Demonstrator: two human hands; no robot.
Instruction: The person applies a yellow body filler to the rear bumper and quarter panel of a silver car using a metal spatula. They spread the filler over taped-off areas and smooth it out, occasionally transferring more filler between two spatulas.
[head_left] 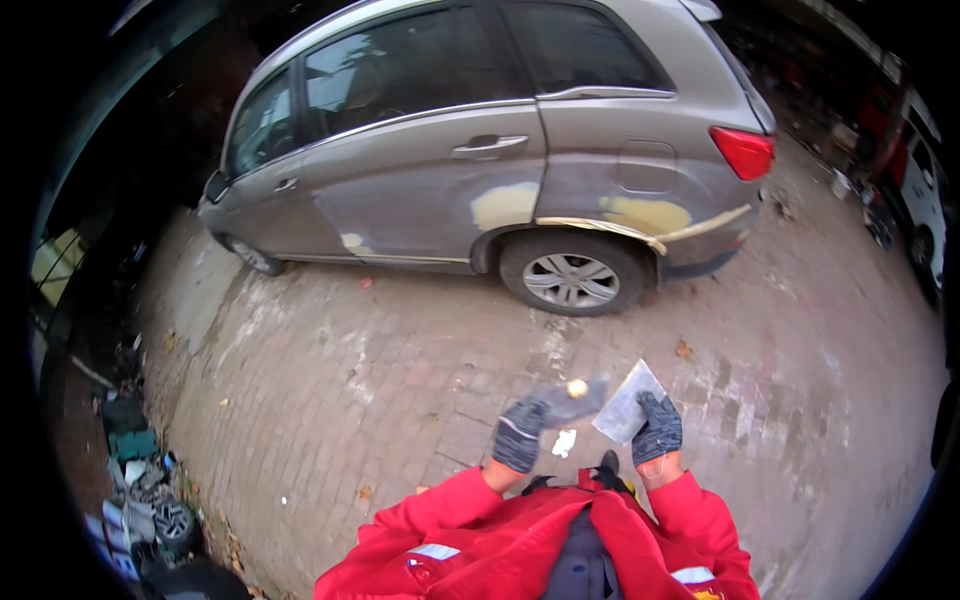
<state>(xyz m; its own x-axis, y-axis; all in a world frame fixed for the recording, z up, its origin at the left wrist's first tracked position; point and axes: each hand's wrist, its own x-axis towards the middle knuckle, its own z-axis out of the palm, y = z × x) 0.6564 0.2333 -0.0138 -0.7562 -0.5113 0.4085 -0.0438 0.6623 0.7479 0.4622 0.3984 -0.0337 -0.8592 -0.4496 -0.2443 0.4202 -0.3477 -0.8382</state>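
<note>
My left hand [521,434], in a dark grey knit glove, is closed on a dark putty knife [566,409] with a broad flat blade, slightly blurred. A small lump of pale yellow putty [577,388] sits on that blade. In my gloved right hand [658,430] is a light grey, flat rectangular spreader plate [627,404], tilted up beside the blade; I cannot tell whether the two touch. Ahead stands a grey-brown car [400,190] with yellow filler patches on its rear door [506,205] and rear fender [645,213]. Yellowish strips edge the rear wheel arch [600,228].
Brick paving [330,400] lies between me and the car's rear wheel [572,275]. A white scrap [565,442] is on the ground by my feet. Car parts and a loose wheel [175,522] are heaped at the left edge. A white vehicle [922,190] stands far right.
</note>
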